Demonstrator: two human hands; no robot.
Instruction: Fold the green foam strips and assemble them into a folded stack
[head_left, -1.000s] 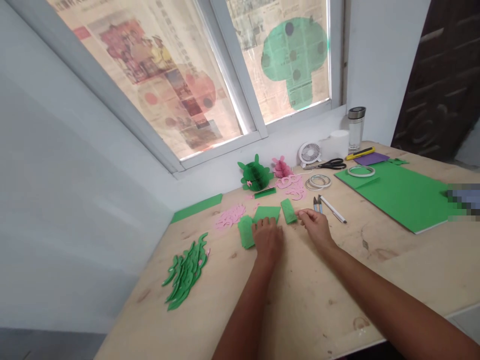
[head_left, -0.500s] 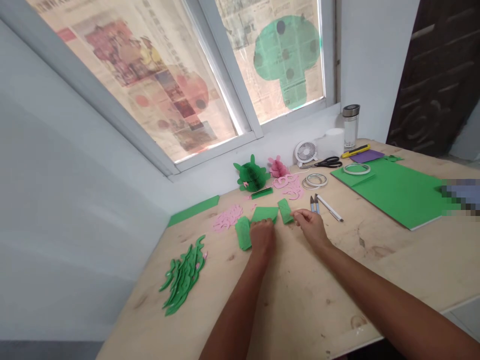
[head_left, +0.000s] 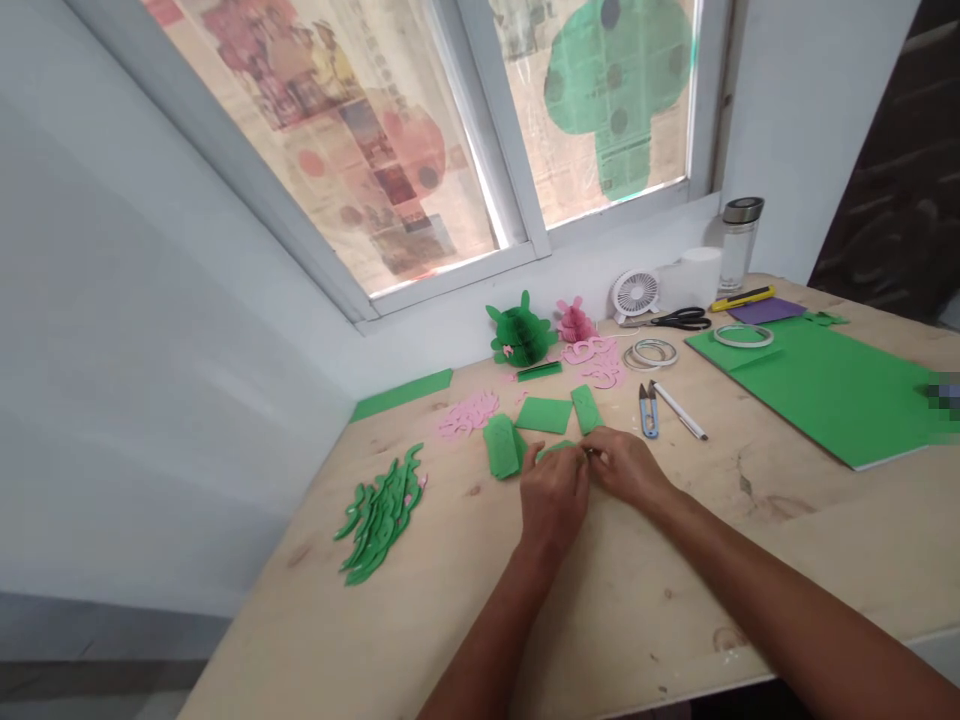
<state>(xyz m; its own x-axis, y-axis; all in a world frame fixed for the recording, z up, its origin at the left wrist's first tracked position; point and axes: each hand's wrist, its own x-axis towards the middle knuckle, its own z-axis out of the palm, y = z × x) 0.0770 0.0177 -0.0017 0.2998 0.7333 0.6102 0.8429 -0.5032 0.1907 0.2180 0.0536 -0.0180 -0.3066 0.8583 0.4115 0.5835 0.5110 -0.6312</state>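
Note:
A small green paper piece [head_left: 556, 447] shows just beyond the knuckles of my left hand [head_left: 553, 492], mostly covered by it. My left hand is closed, its fingers bent over this paper. Beside it, my right hand [head_left: 628, 468] pinches at the right end of the same piece, and the fingertips of both hands nearly meet. A flat green rectangle of paper [head_left: 544, 414] lies just beyond. To its right rests a narrow green strip with drawn lines [head_left: 586, 409], and to its left a stack of green paper pieces [head_left: 502, 446].
Green cut-outs [head_left: 384, 520] lie left, with pink scraps [head_left: 469, 414] behind. Blue thread snips [head_left: 648, 412] and a white pen [head_left: 681, 411] are right of my hands. Further back stand a green paper figure [head_left: 523, 335], a fan [head_left: 636, 293] and scissors [head_left: 679, 319]. Green sheets [head_left: 817, 390] cover the right side.
My right hand has come left and nearer, away from the narrow strip, to meet my left hand. The green rectangle now lies uncovered. The whole view has shifted slightly.

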